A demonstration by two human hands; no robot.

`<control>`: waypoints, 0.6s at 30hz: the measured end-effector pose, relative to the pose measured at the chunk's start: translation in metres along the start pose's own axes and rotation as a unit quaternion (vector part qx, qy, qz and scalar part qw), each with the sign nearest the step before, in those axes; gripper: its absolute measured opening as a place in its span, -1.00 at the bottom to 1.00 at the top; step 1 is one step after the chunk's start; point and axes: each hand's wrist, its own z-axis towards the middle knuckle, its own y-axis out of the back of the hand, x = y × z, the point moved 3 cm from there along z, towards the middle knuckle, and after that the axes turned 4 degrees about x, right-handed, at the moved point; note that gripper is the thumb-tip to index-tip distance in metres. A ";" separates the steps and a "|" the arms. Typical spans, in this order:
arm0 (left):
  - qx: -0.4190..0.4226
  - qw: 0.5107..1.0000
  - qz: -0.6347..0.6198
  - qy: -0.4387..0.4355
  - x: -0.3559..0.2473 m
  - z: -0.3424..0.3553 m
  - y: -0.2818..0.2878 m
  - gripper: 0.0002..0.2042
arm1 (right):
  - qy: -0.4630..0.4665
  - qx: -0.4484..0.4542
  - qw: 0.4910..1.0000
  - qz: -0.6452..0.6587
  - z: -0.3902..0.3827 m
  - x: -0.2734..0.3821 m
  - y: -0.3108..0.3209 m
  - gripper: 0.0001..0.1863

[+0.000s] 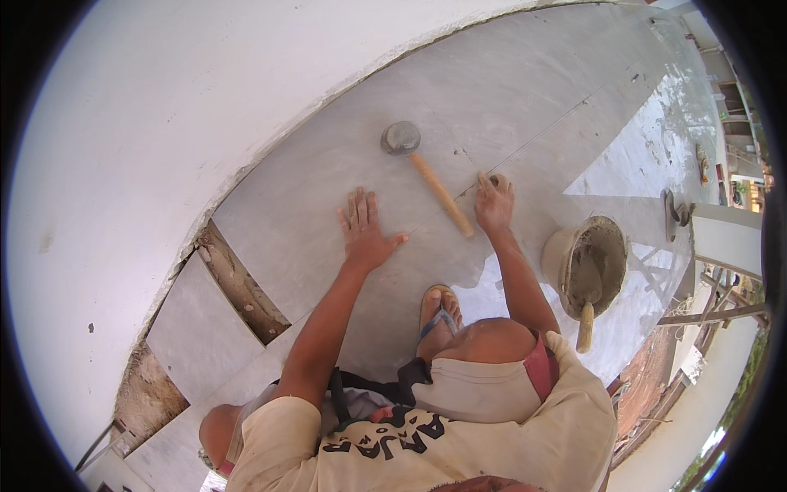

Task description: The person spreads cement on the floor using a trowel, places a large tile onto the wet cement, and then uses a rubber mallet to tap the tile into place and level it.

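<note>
My left hand [366, 234] lies flat on a large grey floor tile [295, 205], its fingers spread and nothing in it. Bent and drawn together, the fingers of my right hand [495, 205] press down at a joint line between tiles. A small dark bit shows at those fingertips, too small to name. Between the two hands a mallet [439, 193] with a dark round head and a wooden handle rests on the tiles, touched by neither. To the right of my right forearm stands a bucket [561, 266] smeared with grey mortar, a wooden-handled trowel [586, 326] leaning in it.
A white wall [139, 123] curves along the left and far side. Beside it are narrow untiled gaps [238, 283] showing rough bedding. My sandalled foot [439, 316] stands on the tiles. A pair of sandals [674, 211] and wooden poles [713, 316] are at the right.
</note>
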 end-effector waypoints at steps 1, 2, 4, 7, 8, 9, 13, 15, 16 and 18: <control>-0.005 1.000 -0.001 -0.002 0.000 0.001 -0.001 0.22 | -0.017 -0.003 1.000 0.002 0.002 -0.005 0.000 -0.58; -0.005 1.000 0.002 -0.003 0.001 0.001 -0.002 0.22 | -0.034 -0.005 0.999 0.008 0.002 -0.007 0.000 -0.58; -0.006 1.000 0.007 -0.006 0.001 0.001 -0.003 0.22 | -0.036 -0.002 0.999 -0.004 0.001 -0.012 0.005 -0.56; -0.021 1.000 0.011 -0.016 0.005 0.000 -0.007 0.22 | -0.023 0.013 0.998 -0.051 -0.002 -0.008 0.006 -0.52; -0.012 1.000 0.017 -0.011 0.002 0.001 -0.006 0.21 | -0.016 0.020 0.997 -0.074 -0.003 -0.008 0.009 -0.50; -0.003 1.000 0.023 -0.006 0.000 0.001 -0.004 0.20 | -0.009 0.023 0.996 -0.081 -0.003 -0.008 0.011 -0.48; -0.022 0.999 0.022 -0.014 -0.001 0.002 -0.008 0.20 | 0.019 0.057 0.995 -0.083 0.002 -0.015 0.016 -0.48; -0.029 0.999 0.010 -0.016 -0.002 0.002 -0.009 0.21 | 0.027 0.081 0.993 -0.086 0.007 -0.019 0.017 -0.50; -0.034 0.999 0.002 -0.016 -0.003 0.003 -0.010 0.21 | 0.031 0.089 0.991 -0.093 0.010 -0.020 0.018 -0.53; -0.019 1.000 0.000 -0.011 0.001 0.003 -0.006 0.21 | 0.022 0.121 0.988 -0.095 0.019 -0.011 0.017 -0.55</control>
